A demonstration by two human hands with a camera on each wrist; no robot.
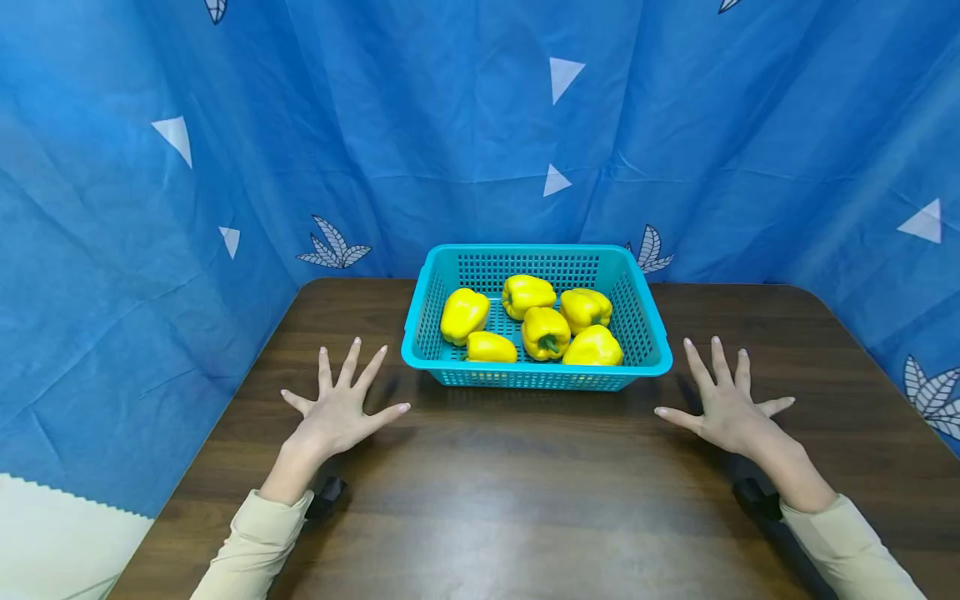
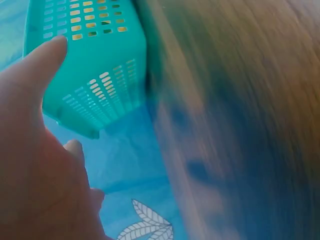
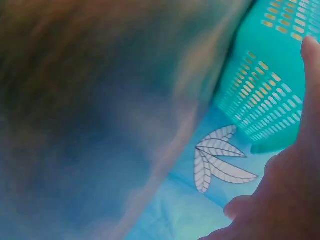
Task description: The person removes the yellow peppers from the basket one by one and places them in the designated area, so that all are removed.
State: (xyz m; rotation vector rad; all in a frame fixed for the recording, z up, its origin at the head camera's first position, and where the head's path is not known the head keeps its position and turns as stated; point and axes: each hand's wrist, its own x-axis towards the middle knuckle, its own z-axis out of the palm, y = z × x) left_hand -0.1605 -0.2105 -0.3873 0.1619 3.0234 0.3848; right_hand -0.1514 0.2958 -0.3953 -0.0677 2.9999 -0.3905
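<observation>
A turquoise plastic basket (image 1: 525,377) with slotted walls stands at the back of the table, holding several yellow bell peppers (image 1: 464,316). One bell pepper (image 1: 546,333) shows its green stem toward the front. To the basket's left, my left hand (image 1: 339,412) is spread wide over the table, apart from the basket and holding nothing. My right hand (image 1: 729,408) is spread the same way on the basket's right side, also holding nothing. Both wrist views show the basket's slotted wall (image 2: 100,92) beyond the thumb. Whether the palms touch the table cannot be told.
The dark wooden table (image 1: 510,492) has rounded back corners. A blue curtain (image 1: 420,125) with white triangles and leaf prints hangs behind it and along both sides. A black wrist strap (image 1: 326,497) shows below the left hand, and another (image 1: 756,498) below the right.
</observation>
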